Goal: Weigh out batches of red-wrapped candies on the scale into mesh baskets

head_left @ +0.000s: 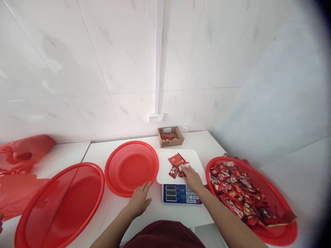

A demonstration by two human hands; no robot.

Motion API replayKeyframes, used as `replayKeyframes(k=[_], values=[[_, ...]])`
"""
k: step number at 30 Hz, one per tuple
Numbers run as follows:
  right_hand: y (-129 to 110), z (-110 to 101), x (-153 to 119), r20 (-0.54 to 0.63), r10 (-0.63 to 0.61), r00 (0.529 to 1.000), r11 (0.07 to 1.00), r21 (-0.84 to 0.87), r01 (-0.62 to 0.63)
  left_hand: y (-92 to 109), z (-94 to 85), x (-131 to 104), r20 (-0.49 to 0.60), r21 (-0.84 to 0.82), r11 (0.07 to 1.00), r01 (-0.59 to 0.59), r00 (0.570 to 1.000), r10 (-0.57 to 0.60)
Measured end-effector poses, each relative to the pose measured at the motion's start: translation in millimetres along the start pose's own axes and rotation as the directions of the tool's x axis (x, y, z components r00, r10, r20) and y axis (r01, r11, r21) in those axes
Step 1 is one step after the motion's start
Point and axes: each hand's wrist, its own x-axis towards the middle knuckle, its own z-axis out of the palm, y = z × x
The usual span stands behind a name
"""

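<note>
My right hand (pixel 192 178) is over the white pan (pixel 162 172) of a digital scale (pixel 176 194), fingers closed on a small white-and-red snack packet (pixel 185 165). Around its fingertips lie a flat red packet (pixel 176 159) and a dark red snack packet (pixel 173 171). My left hand (pixel 139 200) is open, palm down with fingers stretched out, by the near rim of the middle red plastic basket (pixel 113 187). Nothing shows in it. Part of the packet under my right fingers is hidden.
A red basket (pixel 284 206) heaped with snack packets (pixel 236 193) stands at right. Another red basket (pixel 98 199) is at left, beside red plastic bags (pixel 23 155). Behind the scale sits a cardboard box (pixel 170 142) with red packets inside, below a wall socket (pixel 156 118).
</note>
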Motion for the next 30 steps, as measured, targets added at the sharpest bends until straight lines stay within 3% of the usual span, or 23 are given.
replayKeyframes(k=[7,11,13,15,16,17,19,22,26,30], values=[[6.0,-10.0,11.8,-0.065,0.189,0.980,0.964,0.202,-0.172,-1.4,4.0,-1.2,-0.020,-0.022,1.000,0.015,1.000,-0.015],[-12.8,-16.7,20.0,-0.031,0.279,0.960,0.886,0.394,-0.245,-0.8,4.1,-1.3,-0.027,-0.015,1.000,0.011,1.000,-0.011],[-33.5,-19.6,24.3,0.012,0.205,0.979,0.820,0.544,-0.178,0.3,3.9,-1.4,-0.032,0.000,1.000,0.016,0.999,-0.016],[-54.2,-22.5,28.8,0.031,0.052,0.998,0.679,0.732,-0.058,1.5,3.5,-1.1,-0.036,0.009,1.000,0.028,0.999,-0.028],[-62.0,-23.6,30.5,0.020,-0.015,1.000,0.656,0.754,-0.005,1.8,3.4,-0.8,-0.038,0.009,0.999,0.033,0.999,-0.033],[-67.0,-24.1,31.5,0.005,-0.067,0.998,0.680,0.732,0.042,2.0,3.4,-0.5,-0.040,0.006,0.999,0.036,0.999,-0.036],[-68.2,-21.8,30.0,-0.003,-0.119,0.993,0.827,0.553,0.101,1.4,4.1,0.0,-0.037,-0.002,0.999,0.033,0.999,-0.033],[-55.1,-9.2,18.6,0.047,-0.156,0.987,0.941,0.310,0.134,-0.6,6.4,0.3,-0.037,-0.008,1.000,0.021,0.999,-0.021],[-37.8,8.3,-0.3,0.166,-0.197,0.966,0.980,0.013,0.198,-2.0,8.3,0.3,-0.047,-0.025,0.999,0.020,0.999,-0.022],[-32.0,10.5,-7.8,0.131,-0.180,0.975,0.984,0.028,0.178,-1.4,8.6,0.3,-0.048,-0.026,0.999,0.020,0.999,-0.021]])
